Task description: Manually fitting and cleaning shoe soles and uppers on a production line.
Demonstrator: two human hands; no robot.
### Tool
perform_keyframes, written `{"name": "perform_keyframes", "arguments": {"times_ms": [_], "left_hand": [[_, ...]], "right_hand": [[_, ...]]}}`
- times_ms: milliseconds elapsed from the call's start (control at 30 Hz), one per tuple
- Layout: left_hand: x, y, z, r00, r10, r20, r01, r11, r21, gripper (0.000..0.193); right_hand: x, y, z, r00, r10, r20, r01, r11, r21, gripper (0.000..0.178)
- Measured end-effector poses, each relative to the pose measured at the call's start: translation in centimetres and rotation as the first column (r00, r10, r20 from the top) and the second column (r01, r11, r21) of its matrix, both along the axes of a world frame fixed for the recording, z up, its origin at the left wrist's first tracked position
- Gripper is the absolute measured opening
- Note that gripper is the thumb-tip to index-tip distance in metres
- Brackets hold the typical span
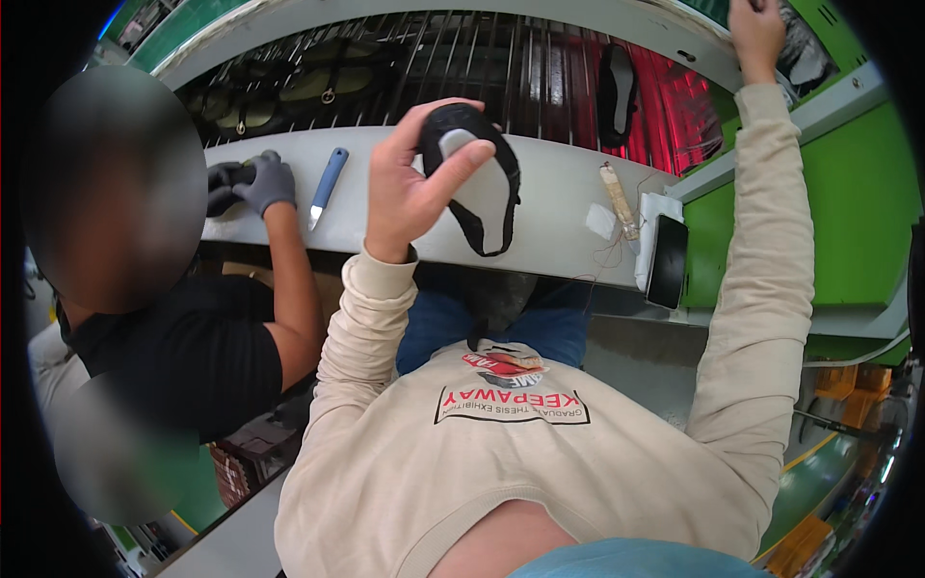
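Our L hand (pixel 409 183) pinches a black fabric shoe piece w/ pale grey sole (pixel 493 204) btwn thumb & fingers, held over the long white worktop (pixel 559 193). Our R hand (pixel 758 40) is up top R, nr bright green metal panels (pixel 848 212); can't tell its fingers' state. Blue-handled, short-bladed knife (pixel 330 181) lies btwn our L hand & co-worker's grey-gloved hand (pixel 266 185).
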State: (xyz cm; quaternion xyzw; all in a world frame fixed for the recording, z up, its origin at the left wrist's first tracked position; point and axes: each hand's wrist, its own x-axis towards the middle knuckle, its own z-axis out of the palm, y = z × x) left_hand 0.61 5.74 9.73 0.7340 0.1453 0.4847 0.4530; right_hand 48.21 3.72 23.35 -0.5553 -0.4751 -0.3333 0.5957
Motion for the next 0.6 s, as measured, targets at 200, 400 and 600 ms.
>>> {"name": "perform_keyframes", "arguments": {"times_ms": [200,400,600], "left_hand": [[-0.3,-1.2,0.1,0.996,-0.048,0.079,0.054,0.996,-0.065,0.04],[-0.3,-1.6,0.5,0.987,-0.139,0.079,0.141,0.99,-0.025,0.039],[0.0,-2.4,1.3,0.948,-0.21,0.24,0.261,0.943,-0.207,0.033]], "right_hand": [[-19.9,-6.8,1.0,0.456,0.333,-0.825,-0.441,0.89,0.116,0.025],[-26.0,-14.8,-10.3,0.222,0.494,-0.841,-0.834,0.544,0.099,0.035],[-32.6,-17.1,-14.8,0.027,0.508,-0.861,-0.817,0.507,0.274,0.026]]}}
